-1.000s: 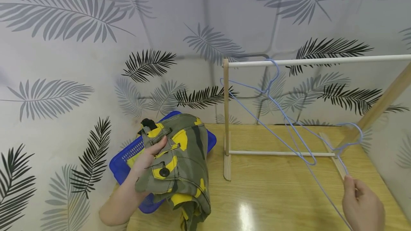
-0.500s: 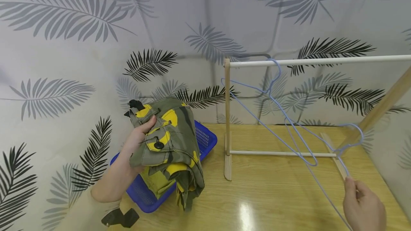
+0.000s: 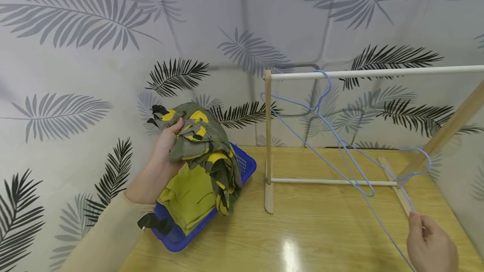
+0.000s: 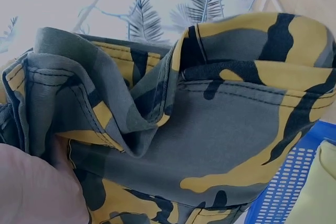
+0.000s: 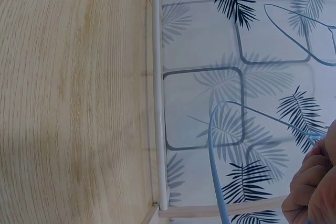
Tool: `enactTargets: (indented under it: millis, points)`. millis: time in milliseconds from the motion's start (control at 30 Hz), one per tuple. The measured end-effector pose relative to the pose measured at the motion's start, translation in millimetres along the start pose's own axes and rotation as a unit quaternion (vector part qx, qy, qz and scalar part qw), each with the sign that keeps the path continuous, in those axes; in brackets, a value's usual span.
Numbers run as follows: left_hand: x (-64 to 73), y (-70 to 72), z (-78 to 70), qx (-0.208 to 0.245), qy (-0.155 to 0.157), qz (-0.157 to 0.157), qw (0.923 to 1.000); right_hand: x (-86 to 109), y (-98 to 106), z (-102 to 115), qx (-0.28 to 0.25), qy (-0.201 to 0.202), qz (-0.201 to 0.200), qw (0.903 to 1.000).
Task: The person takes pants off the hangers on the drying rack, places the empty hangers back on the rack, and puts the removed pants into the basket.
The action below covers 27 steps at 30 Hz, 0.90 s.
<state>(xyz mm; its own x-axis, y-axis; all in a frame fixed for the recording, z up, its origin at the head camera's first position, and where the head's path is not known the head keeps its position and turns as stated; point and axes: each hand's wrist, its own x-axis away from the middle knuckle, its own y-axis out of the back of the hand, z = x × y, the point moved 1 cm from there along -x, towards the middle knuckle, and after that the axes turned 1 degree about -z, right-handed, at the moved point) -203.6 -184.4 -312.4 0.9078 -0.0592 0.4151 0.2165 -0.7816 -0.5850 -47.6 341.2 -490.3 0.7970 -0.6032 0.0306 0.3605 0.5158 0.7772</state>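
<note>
My left hand (image 3: 164,154) grips a bundled camouflage garment (image 3: 206,135) in grey, yellow and black, thumb on top. It is held over a blue plastic basket (image 3: 246,165), with part of the garment hanging past the basket's right side. Yellow-green cloth (image 3: 189,198) lies in the basket. In the left wrist view the garment (image 4: 220,129) shows stitched folds beside my hand (image 4: 39,190). At the lower right my right hand (image 3: 432,242) pinches a blue wire hanger (image 3: 407,198), its hook upward. The right wrist view shows curled fingers (image 5: 310,187) by the hanger.
A wooden rack with a white rail (image 3: 378,72) stands at the right. Another blue hanger (image 3: 330,126) hangs from the rail near its left post (image 3: 268,129). The wooden tabletop (image 3: 310,221) meets a leaf-patterned wall (image 3: 227,11).
My left hand has lifted the camouflage garment up and away over the basket, uncovering the yellow-green cloth. The right hand with the hanger has barely moved.
</note>
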Motion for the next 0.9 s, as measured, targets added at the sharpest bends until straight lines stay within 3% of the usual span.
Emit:
enactTargets:
  millis: [233,500,767,900]
  points:
    - [-27.5,-4.0,-2.5,0.032,-0.009,-0.021,0.9992,-1.3,-1.1,0.4,0.007,-0.005,0.017,0.9998]
    - [-56.0,-4.6,-3.2,0.115,-0.012,-0.058,0.9916,-2.8,-1.3,-1.3,0.005,-0.013,0.009,0.9999]
    - [-78.8,-1.2,-0.1,0.124,-0.054,-0.065,0.9887,-3.6,-1.0,-2.6,0.004,-0.015,0.008,0.9999]
    - [-89.9,3.1,4.4,0.135,-0.066,-0.084,0.9851,-2.6,-1.6,-2.7,0.001,-0.02,0.015,0.9997]
